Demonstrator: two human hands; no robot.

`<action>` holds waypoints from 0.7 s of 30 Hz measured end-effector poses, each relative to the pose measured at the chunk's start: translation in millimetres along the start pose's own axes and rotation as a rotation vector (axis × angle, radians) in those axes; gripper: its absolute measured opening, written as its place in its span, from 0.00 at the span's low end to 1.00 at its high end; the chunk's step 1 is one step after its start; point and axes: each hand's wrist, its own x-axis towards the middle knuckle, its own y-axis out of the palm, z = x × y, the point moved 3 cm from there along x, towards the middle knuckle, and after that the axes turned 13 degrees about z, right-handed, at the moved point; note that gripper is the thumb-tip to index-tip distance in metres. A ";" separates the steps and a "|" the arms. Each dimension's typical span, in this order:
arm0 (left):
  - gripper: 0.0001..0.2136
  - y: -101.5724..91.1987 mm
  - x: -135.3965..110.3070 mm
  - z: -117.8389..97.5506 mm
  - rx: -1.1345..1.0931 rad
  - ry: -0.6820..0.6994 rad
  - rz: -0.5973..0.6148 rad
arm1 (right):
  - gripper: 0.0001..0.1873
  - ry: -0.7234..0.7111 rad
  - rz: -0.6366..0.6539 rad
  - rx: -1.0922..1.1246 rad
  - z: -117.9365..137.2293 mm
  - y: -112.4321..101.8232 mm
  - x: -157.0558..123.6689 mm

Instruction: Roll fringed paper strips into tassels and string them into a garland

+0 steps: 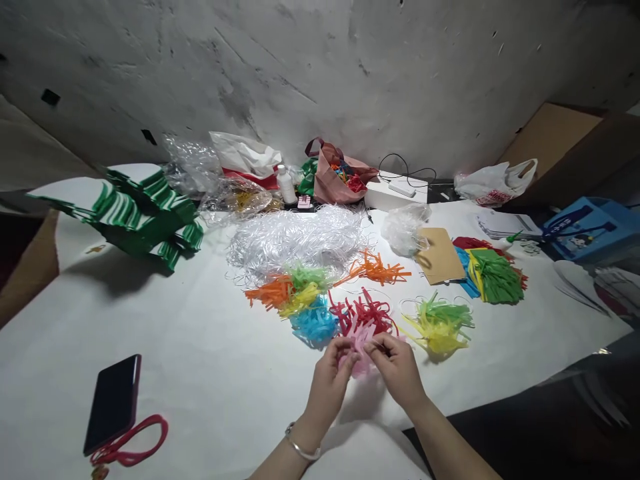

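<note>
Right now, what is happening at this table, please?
A person works with both hands at a white table. The left hand and the right hand pinch a pink tassel of cut paper between their fingertips. Just behind it lie a red tassel, a blue tassel and a yellow tassel. A heap of white strands sits further back. A phone lies to the left, untouched.
</note>
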 end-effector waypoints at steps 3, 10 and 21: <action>0.13 -3.2 -0.2 4.7 -0.310 -0.111 -0.027 | 0.10 0.110 0.007 -0.197 -13.9 -12.1 -1.7; 0.13 -1.6 -7.6 -4.2 -0.543 -0.166 0.008 | 0.17 -0.053 -0.208 -0.409 5.9 -30.7 -14.8; 0.09 6.7 -13.6 -2.0 -0.634 -0.138 0.091 | 0.09 0.010 0.238 0.166 24.5 0.0 -0.9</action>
